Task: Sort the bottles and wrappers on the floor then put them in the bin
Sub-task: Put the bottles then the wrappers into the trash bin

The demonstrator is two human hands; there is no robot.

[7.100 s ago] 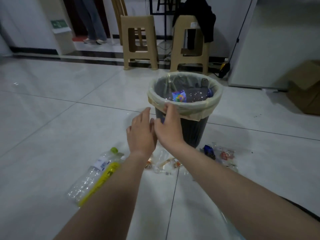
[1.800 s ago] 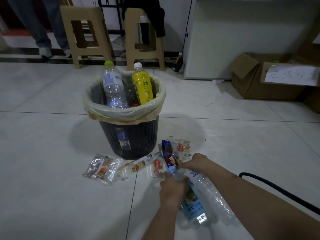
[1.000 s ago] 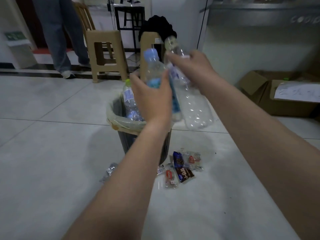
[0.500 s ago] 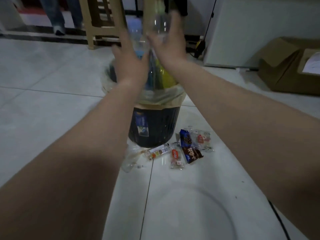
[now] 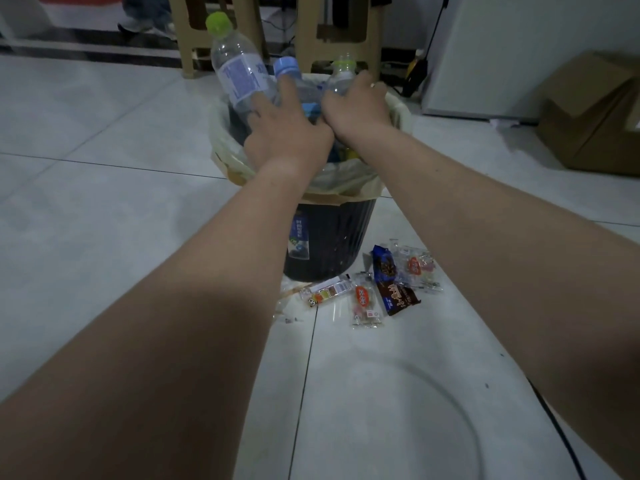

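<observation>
A black bin (image 5: 329,244) with a pale liner stands on the tiled floor, with bottles sticking up out of it. A clear bottle with a green cap (image 5: 239,71) leans at its left. My left hand (image 5: 287,133) is over the bin's mouth, closed around a blue-capped bottle (image 5: 287,69). Beside it, my right hand (image 5: 356,109) grips a clear bottle with a pale cap (image 5: 343,71). Several snack wrappers (image 5: 381,289) lie on the floor in front of the bin, to its right.
Two beige plastic stools (image 5: 339,39) stand behind the bin. A white cabinet (image 5: 519,53) and an open cardboard box (image 5: 595,116) are at the right. A black cable (image 5: 557,431) runs along the floor at lower right. A person's feet (image 5: 145,22) show at top left.
Both hands have come down with their bottles from above the bin to its mouth. The bottles now stand lower, inside the liner.
</observation>
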